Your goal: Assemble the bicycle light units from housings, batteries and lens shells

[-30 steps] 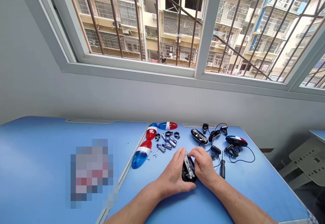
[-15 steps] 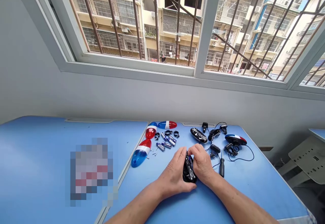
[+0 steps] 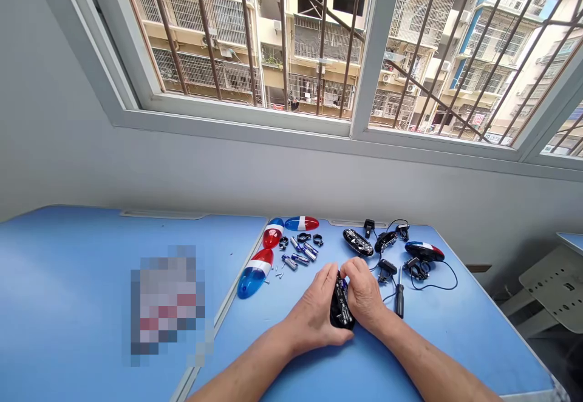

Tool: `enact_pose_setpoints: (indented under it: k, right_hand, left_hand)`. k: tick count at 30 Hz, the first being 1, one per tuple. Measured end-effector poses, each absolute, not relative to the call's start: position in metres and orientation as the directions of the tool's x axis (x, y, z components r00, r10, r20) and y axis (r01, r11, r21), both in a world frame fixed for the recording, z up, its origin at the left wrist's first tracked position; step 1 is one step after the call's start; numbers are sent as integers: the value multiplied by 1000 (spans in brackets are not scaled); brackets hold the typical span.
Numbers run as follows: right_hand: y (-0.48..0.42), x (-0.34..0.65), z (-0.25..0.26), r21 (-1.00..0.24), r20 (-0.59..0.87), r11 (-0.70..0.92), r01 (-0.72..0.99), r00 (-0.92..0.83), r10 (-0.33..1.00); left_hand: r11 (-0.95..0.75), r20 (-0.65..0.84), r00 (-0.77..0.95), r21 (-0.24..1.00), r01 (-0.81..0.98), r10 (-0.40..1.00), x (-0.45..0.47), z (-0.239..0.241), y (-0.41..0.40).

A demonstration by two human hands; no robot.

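A black oval light base [image 3: 341,308] with shiny parts inside sits between my two hands on the blue table [image 3: 410,353]. My left hand [image 3: 314,317] grips its left side with curled fingers. Pressed against the base's right side and top end, my right hand [image 3: 367,296] has its fingertips at the far tip. Loose batteries [image 3: 300,254] and small black ring clamps [image 3: 303,238] lie just beyond. Three red, white and blue lens covers [image 3: 255,272] lie to the left of them.
A black-handled screwdriver [image 3: 399,296] lies right of my right hand. Farther back are another open black base [image 3: 357,242], an assembled light [image 3: 424,251] with a black cable, and small black switch parts [image 3: 385,241]. A second blue table [image 3: 68,280] adjoins on the left. A grey chair [image 3: 551,292] stands right.
The base has tipped more onto its edge between my hands, hiding most of its shiny inside. Both hands stay on it.
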State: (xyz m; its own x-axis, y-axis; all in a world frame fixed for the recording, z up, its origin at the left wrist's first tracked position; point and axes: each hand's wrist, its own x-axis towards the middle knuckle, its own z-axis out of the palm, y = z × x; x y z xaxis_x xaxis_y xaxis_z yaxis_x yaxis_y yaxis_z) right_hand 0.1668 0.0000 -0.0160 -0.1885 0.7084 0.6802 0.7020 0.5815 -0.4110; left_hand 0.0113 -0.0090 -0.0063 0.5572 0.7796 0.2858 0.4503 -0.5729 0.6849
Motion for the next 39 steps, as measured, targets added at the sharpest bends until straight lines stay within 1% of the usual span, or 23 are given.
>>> enact_pose_setpoints:
  k: [7,14,22,25,30,33,35,39]
  right_hand:
    - [0,169,-18,-373,700,603,705,-213,682]
    - [-1,168,-17,-349,719,611,710,-216,661]
    - [-1,169,-15,-316,745,626,713,-222,629]
    - [0,169,-16,-341,741,627,701,-210,638]
    - [3,172,-22,-428,710,652,625,-214,671]
    - [4,174,-22,-451,699,655,607,-216,682]
    - [4,173,-22,-450,703,657,605,-213,678]
    - [3,171,-19,-407,730,672,619,-222,647]
  left_hand:
    - [-590,300,571,682,432,764,12,-10,-8]
    - [-606,334,571,694,389,750,14,2,-10]
    - [-592,303,579,692,412,757,14,0,-10]
    - [-602,318,578,689,404,752,14,-1,-10]
    - [-608,335,583,705,366,740,14,3,-10]
    - [-610,336,590,707,358,734,14,6,-10]
    - [-609,332,593,708,357,734,14,8,-10]
    - [-598,319,591,713,365,741,14,8,-9]
